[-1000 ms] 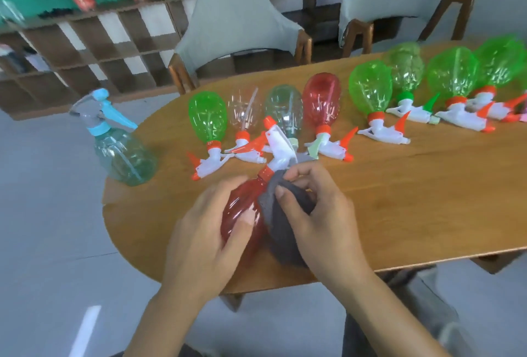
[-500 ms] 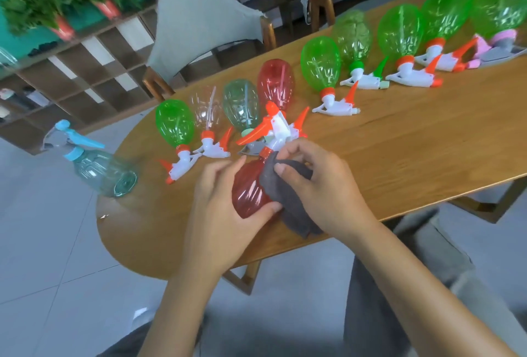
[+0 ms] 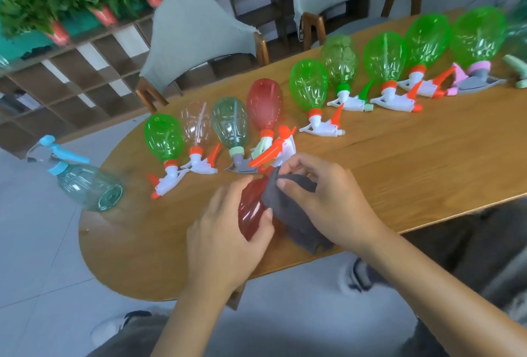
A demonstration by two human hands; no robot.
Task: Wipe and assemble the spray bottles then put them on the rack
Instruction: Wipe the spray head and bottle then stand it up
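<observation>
The left hand (image 3: 225, 231) curls round the red spray bottle (image 3: 251, 211) above the desk's (image 3: 399, 174) near edge; the right hand (image 3: 325, 197) pinches a grey cloth (image 3: 296, 228) against it. A row of bottles (image 3: 308, 85) lies just behind, crowding its trigger.

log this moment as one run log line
step: wiping | left hand: holds red bottle | right hand: presses grey cloth on it | rack: not yet
</observation>
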